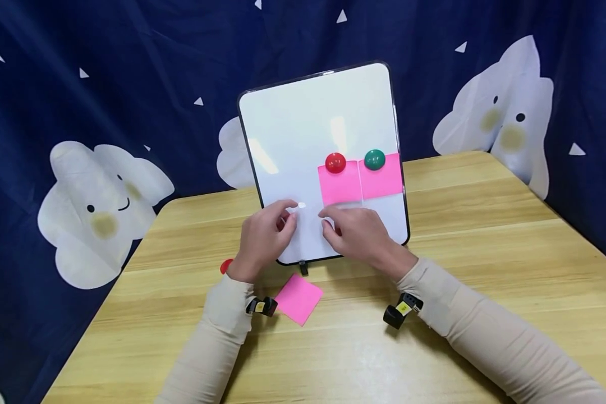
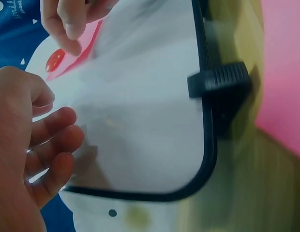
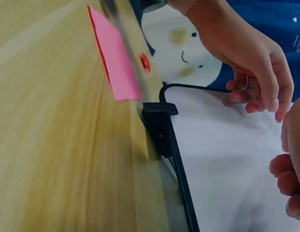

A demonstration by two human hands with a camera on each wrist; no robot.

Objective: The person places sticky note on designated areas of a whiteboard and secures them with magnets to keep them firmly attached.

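A white magnetic board [image 1: 323,123] with a black rim stands tilted on the table. Two pink paper squares sit side by side on it, the left square [image 1: 340,188] under a round red magnet [image 1: 335,163], the right square [image 1: 384,182] under a green magnet [image 1: 375,160]. Before the board's lower left part is my left hand [image 1: 266,238], fingers loosely bent and holding nothing. My right hand [image 1: 359,235], also loosely bent with nothing visible in it, is just below the left square. A small white spot [image 1: 301,205] shows by the left fingertips; what it is, I cannot tell.
Another pink paper square [image 1: 299,299] lies on the wooden table [image 1: 333,359] between my forearms. A red round magnet [image 1: 226,266] shows partly behind my left wrist. The board's black foot [image 1: 304,268] juts forward. A blue curtain [image 1: 182,50] hangs behind.
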